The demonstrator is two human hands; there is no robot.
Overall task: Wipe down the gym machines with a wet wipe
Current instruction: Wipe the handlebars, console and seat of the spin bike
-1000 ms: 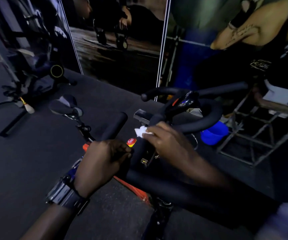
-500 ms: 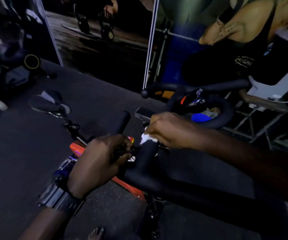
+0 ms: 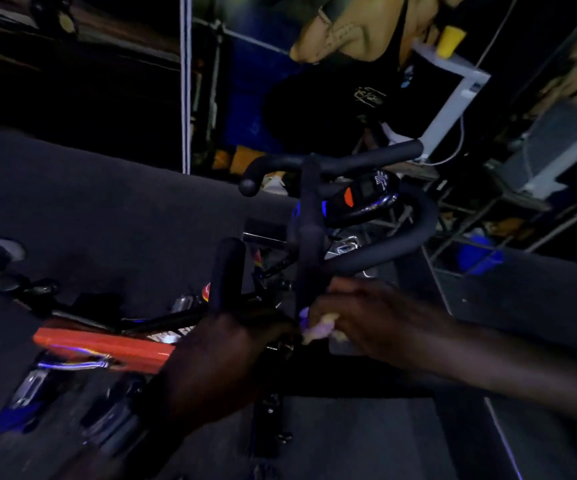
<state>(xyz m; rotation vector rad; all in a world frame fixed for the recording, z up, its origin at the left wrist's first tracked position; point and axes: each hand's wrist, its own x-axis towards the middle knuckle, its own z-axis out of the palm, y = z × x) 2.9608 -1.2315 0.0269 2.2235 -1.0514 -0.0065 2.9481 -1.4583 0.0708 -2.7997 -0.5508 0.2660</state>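
Note:
A spin bike fills the middle of the dim, blurred head view, with black padded handlebars (image 3: 377,258) and an orange frame tube (image 3: 107,346). My left hand (image 3: 224,355) is wrapped around the near end of the left handlebar prong (image 3: 228,268). My right hand (image 3: 366,323) pinches a crumpled white wet wipe (image 3: 318,329) against the base of the centre bar (image 3: 309,258). A small black console with an orange button (image 3: 363,195) sits above the bars.
Dark rubber flooring (image 3: 113,209) lies left of the bike. A poster wall with a white divider strip (image 3: 185,81) stands behind. At right are a metal rack (image 3: 508,216), a blue tub (image 3: 481,256) and a white appliance (image 3: 453,109).
My right hand with the wipe has slid down the centre bar toward me. The camera has swung right and tilted. My left hand keeps its grip on the bar.

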